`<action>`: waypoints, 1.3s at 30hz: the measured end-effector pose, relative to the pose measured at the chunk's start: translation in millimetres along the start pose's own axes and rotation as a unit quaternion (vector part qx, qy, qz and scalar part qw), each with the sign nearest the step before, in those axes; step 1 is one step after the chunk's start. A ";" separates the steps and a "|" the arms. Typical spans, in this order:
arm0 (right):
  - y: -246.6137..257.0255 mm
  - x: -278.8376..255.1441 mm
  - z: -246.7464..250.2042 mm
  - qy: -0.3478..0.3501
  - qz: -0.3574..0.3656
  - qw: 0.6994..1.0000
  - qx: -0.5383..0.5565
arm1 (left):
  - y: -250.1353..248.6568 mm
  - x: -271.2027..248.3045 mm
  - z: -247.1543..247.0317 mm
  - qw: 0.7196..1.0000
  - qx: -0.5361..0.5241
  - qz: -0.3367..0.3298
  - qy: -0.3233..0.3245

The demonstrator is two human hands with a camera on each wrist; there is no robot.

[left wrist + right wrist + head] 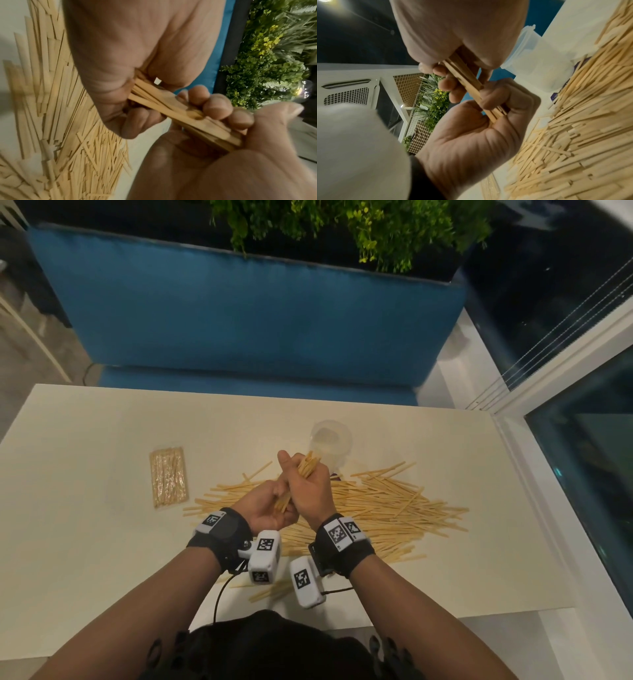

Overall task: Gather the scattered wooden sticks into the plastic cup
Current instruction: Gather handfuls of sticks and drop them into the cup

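I see both my hands raised over a cream worktop (85, 440), sharing one bundle of wooden sticks (308, 465). My right hand (308, 491) is clenched around its upper part; my left hand (265, 506) curls round the lower ends. The clear plastic cup (331, 441) stands just beyond, with no sticks visible inside. Most sticks lie in a loose pile (387, 508) beneath my hands. A sealed packet of sticks (168, 477) lies to the left. The bundle looks uneven; I judge stray ends could catch the rim and tip the light cup.
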State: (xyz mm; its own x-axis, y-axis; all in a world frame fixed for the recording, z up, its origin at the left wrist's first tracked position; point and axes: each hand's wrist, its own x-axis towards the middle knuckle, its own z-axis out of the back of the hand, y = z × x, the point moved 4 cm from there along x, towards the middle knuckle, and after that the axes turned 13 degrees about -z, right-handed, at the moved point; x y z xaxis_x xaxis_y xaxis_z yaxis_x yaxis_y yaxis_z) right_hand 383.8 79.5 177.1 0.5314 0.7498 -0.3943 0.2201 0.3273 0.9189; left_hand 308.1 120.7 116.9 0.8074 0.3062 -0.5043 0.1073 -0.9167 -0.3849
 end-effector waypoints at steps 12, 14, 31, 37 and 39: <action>-0.6 -4.7 -0.1 -0.052 -0.042 0.997 -0.037 | -10.2 -5.9 -0.6 0.996 -0.079 -0.022 -0.048; -5.5 -4.3 -2.2 -0.039 -0.039 0.997 -0.054 | -11.0 -6.9 0.4 0.997 -0.050 -0.013 -0.063; 2.0 -4.8 26.1 -0.126 0.047 0.990 -0.043 | -22.5 -16.0 12.8 0.948 0.248 -0.107 -0.168; 13.8 -10.3 21.2 -0.078 0.159 0.935 -0.306 | -21.9 -8.3 21.3 0.940 0.239 -0.110 -0.217; 11.3 -8.9 18.9 -0.042 0.126 0.923 -0.362 | -19.8 -9.7 29.6 0.942 0.221 -0.103 -0.232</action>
State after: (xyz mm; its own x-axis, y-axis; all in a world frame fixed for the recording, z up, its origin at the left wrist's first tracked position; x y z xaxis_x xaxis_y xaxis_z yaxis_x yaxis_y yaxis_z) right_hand 397.0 65.7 191.2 0.5586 0.8175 -0.1401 -0.5074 0.4704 0.7220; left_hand 280.9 143.5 106.5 0.4441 0.6396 -0.6275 -0.1002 -0.6605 -0.7441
